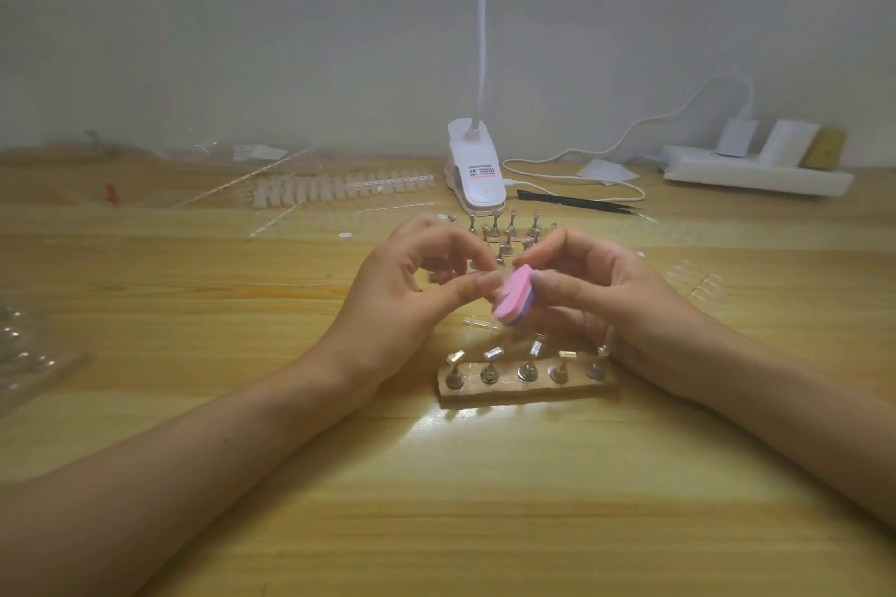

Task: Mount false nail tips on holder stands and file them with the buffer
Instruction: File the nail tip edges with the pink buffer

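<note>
Right hand pinches the buffer above the middle of the bench. Left hand has curled fingers, thumb at the buffer's edge; whether it pinches anything cannot be told. The stands are in a row just nearer.

A white clip lamp stands at rear centre of the wooden bench. Its white cable runs right toward a white power strip. Black tweezers lie just beside the lamp.
</note>
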